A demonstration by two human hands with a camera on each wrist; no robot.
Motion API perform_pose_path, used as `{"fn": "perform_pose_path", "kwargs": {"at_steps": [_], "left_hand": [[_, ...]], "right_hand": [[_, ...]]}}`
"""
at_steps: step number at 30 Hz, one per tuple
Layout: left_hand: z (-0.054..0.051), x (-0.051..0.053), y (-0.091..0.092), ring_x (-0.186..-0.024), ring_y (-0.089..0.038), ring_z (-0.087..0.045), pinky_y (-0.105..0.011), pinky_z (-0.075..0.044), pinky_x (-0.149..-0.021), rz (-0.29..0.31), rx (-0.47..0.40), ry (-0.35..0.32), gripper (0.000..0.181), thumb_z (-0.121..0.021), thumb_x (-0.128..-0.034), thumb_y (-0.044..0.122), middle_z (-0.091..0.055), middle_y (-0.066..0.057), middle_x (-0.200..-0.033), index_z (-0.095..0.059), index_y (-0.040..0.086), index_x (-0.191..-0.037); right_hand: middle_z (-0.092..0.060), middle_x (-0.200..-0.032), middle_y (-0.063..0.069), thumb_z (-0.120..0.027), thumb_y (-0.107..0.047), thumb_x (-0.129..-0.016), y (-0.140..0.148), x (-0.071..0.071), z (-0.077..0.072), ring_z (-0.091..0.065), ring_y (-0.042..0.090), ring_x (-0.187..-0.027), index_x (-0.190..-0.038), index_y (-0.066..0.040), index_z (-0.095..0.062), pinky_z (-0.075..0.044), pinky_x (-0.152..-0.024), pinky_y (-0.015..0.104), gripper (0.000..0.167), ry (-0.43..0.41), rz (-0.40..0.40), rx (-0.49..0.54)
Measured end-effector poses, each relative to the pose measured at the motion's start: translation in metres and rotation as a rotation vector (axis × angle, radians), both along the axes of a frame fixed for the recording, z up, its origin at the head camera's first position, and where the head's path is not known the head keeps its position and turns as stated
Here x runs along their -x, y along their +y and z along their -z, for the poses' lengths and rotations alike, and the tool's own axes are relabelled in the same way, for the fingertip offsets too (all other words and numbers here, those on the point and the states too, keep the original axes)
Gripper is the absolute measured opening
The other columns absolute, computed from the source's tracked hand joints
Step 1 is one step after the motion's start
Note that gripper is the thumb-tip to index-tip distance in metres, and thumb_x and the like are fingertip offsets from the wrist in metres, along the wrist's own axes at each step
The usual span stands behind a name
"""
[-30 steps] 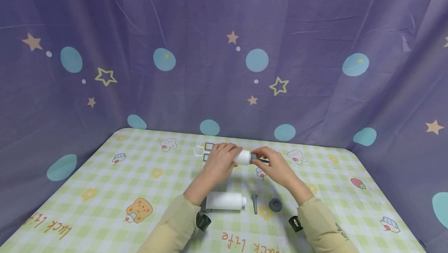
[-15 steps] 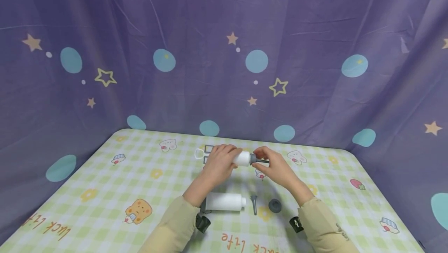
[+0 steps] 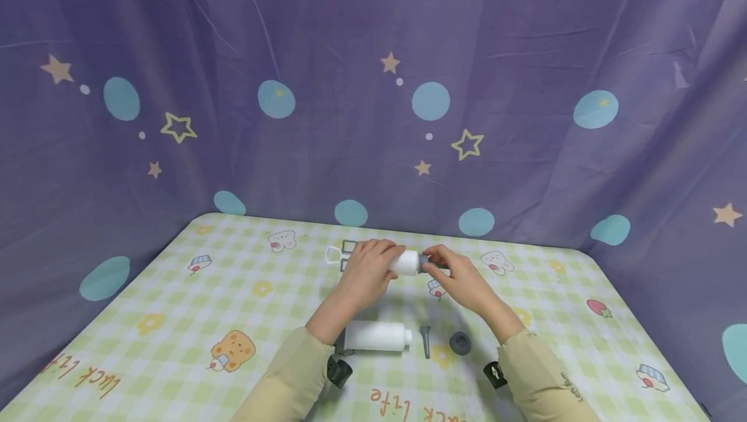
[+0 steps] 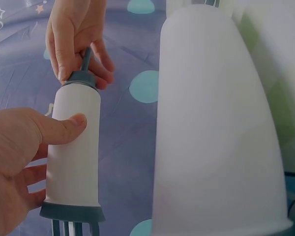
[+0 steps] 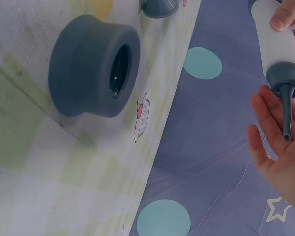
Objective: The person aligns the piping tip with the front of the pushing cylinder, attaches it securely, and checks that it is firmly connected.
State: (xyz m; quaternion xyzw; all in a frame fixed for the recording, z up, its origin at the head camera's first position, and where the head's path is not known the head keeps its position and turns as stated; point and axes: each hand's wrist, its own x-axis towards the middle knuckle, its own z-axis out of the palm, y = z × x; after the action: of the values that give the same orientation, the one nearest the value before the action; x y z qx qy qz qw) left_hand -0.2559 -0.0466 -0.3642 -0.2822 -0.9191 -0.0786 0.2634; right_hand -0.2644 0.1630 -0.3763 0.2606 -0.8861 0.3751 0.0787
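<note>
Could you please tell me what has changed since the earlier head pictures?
Only slightly: the right hand has shifted its fingers at the dark nozzle. Nothing was let go. The left hand still grips the white cylinder; the second cylinder, loose nozzle and round part stayed put.

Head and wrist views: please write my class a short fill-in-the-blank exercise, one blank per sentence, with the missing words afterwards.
1. The left hand grips the raised tube, whose body is coloured ____.
2. The right hand is at the grey cap, whose thin nozzle points to the person's ____ side.
3. On the table, the narrow grey piece lies ____ the lying tube and the round grey piece.
Missing words: white; right; between.
</note>
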Motion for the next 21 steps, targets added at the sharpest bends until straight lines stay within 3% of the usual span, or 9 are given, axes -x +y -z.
{"fn": "perform_pose_path", "kwargs": {"at_steps": [6, 13, 21], "left_hand": [[-0.001, -0.0006, 0.0005, -0.104, -0.019, -0.055, -0.038, -0.042, -0.087, 0.007, 0.005, 0.018, 0.047, -0.074, -0.0745, 0.023, -0.061, 0.001, -0.112, -0.059, 0.018, -0.118], [-0.0023, -0.0027, 0.001, -0.106, -0.019, -0.054, -0.037, -0.041, -0.089, 0.012, 0.012, 0.004, 0.046, -0.074, -0.0755, 0.022, -0.06, 0.002, -0.114, -0.059, 0.018, -0.119], [-0.0029, -0.0031, 0.002, -0.107, -0.018, -0.054, -0.036, -0.04, -0.092, 0.01, 0.032, -0.002, 0.047, -0.073, -0.0765, 0.023, -0.06, 0.002, -0.114, -0.058, 0.019, -0.12]], "right_hand": [[-0.064, -0.09, -0.001, -0.045, -0.039, -0.094, 0.0, 0.0013, 0.0012, -0.063, 0.02, -0.093, -0.115, -0.017, -0.054, -0.048, -0.085, 0.042, 0.031, -0.007, 0.02, 0.001], [-0.066, -0.095, -0.004, -0.043, -0.038, -0.095, -0.0001, 0.0015, 0.0027, -0.064, 0.014, -0.086, -0.105, -0.018, -0.058, -0.051, -0.077, 0.035, 0.027, 0.008, 0.036, 0.0], [-0.059, -0.075, -0.007, -0.041, -0.033, -0.097, -0.0019, 0.004, 0.0011, -0.056, 0.007, -0.07, -0.083, -0.02, -0.057, -0.043, -0.061, 0.026, 0.024, 0.048, 0.088, -0.075]]}}
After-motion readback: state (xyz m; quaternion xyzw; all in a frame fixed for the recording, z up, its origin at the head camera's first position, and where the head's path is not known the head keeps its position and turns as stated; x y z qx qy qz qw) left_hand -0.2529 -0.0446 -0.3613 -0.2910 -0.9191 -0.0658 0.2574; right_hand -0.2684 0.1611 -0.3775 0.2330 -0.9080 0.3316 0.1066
